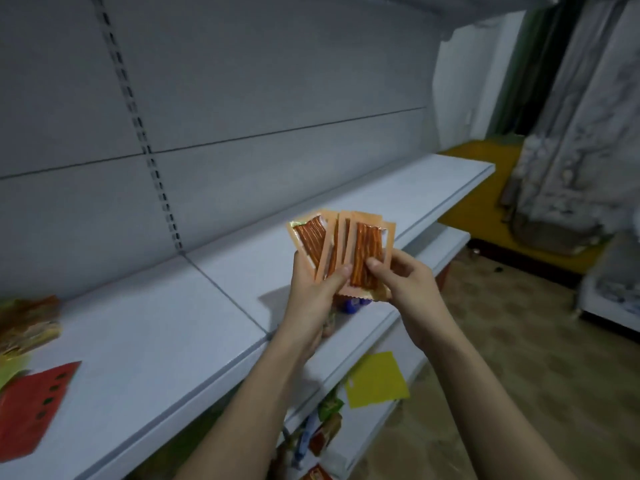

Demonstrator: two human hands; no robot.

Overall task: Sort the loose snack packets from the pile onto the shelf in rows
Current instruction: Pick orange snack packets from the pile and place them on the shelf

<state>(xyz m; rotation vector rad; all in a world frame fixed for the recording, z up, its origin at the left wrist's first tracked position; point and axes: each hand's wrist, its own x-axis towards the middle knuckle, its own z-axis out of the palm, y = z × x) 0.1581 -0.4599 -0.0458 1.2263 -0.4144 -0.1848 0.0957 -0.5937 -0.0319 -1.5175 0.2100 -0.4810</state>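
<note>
We hold orange snack packets [341,249] fanned | left hand [313,292] grips | right hand [403,282] pinches | above shelf [173,323]

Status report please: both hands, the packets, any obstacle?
Left hand and right hand hold fanned orange packets above shelf. None placed from this bunch. Nothing blocking.

One view only, worn on the head, looking forward and down along both forearms. It sits close over the white shelf [173,341], facing its back panel [242,98] at a slant, wide-angle bending the edges. The lower shelf [360,441] and the floor [519,323] show beneath; the left edge looks blurred, perhaps from motion.
</note>
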